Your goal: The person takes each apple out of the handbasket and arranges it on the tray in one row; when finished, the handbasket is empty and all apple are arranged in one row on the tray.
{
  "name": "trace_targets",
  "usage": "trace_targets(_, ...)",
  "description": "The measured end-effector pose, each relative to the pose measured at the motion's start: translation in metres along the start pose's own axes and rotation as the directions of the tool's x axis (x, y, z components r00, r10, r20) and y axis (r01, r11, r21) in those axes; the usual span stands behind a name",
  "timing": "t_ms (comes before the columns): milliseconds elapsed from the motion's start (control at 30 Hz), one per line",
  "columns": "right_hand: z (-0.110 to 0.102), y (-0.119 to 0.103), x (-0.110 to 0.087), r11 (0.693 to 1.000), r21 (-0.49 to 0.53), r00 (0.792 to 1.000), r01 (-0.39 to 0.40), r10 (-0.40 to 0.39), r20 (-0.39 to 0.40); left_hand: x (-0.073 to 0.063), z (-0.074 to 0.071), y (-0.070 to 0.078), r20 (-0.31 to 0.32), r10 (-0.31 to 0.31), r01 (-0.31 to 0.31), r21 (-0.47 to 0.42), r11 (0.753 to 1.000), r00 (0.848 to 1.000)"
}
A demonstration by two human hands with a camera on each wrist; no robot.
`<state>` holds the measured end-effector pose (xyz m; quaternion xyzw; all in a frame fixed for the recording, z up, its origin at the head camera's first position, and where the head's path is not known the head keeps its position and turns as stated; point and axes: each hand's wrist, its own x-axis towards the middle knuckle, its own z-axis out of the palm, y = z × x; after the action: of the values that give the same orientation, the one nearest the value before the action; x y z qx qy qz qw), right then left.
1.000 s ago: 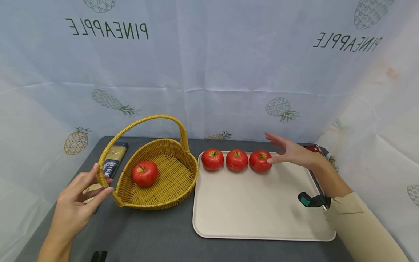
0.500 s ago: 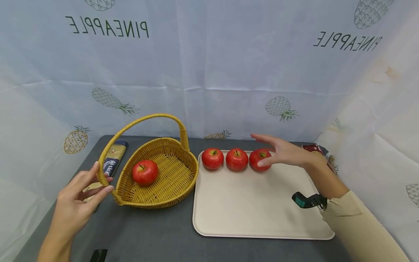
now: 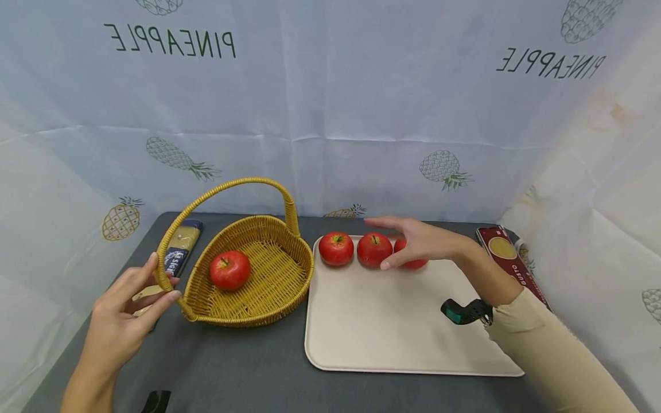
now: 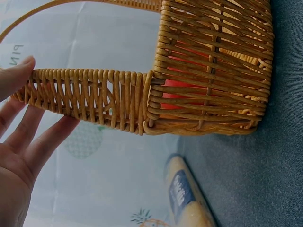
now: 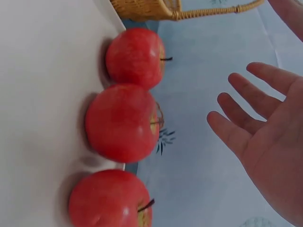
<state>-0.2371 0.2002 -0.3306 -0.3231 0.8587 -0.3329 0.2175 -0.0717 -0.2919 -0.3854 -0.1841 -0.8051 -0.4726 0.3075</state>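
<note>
My left hand [image 3: 120,321] pinches the lower left end of the handle of a yellow wicker basket [image 3: 281,307], thumb on one side and fingers on the other in the left wrist view. Inside the basket lies one red apple [image 3: 229,271]. Three more apples stand in a row along the back of a beige tray [image 3: 408,332]: a left one [image 3: 336,249], a middle one [image 3: 374,245] and a right one [image 3: 415,263]. Over the right apple hovers my right hand [image 3: 420,241], fingers spread and holding nothing. Its thumb and fingertips reach toward the middle apple; the right apple is partly hidden behind it.
A pale packet with a blue label [image 3: 177,258] lies left of the basket, partly behind its handle. At the tray's right edge is a dark red packet [image 3: 508,258], partly covered by my right arm. A pineapple-print cloth [image 3: 361,103] hangs behind the grey table [image 3: 248,367].
My right hand has moved left, from beside the right apple to above it and toward the middle apple. More of the dark red packet shows. The left hand and basket stay put.
</note>
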Motion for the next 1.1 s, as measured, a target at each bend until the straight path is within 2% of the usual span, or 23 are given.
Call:
trace_targets(367,0.018,-0.029,0.028,0.999,-0.003,0.994,0.054,-0.053,0.097,0.000,-0.001,0.000,0.004,0.000,0.000,-0.005,1.000,1.000)
trace_targets(667,0.033,-0.045,0.050,0.995,-0.010,0.977,0.096,-0.092,0.194,0.000,-0.001,-0.001,0.004,0.008,-0.008,-0.015,1.000,1.000)
trace_targets(800,0.039,-0.055,0.058,0.993,-0.023,0.971,0.113,-0.106,0.213,0.000,-0.001,-0.001,0.000,0.017,-0.017,-0.036,0.999,1.000)
trace_targets(967,0.047,-0.065,0.069,0.992,0.042,0.964,0.119,-0.126,0.235,0.000,-0.001,-0.001,0.003,0.026,-0.026,-0.061,0.998,1.000)
trace_targets(1100,0.051,-0.069,0.077,0.988,0.017,0.958,0.152,-0.151,0.242,0.000,0.000,-0.001,0.002,0.015,-0.015,-0.045,0.999,1.000)
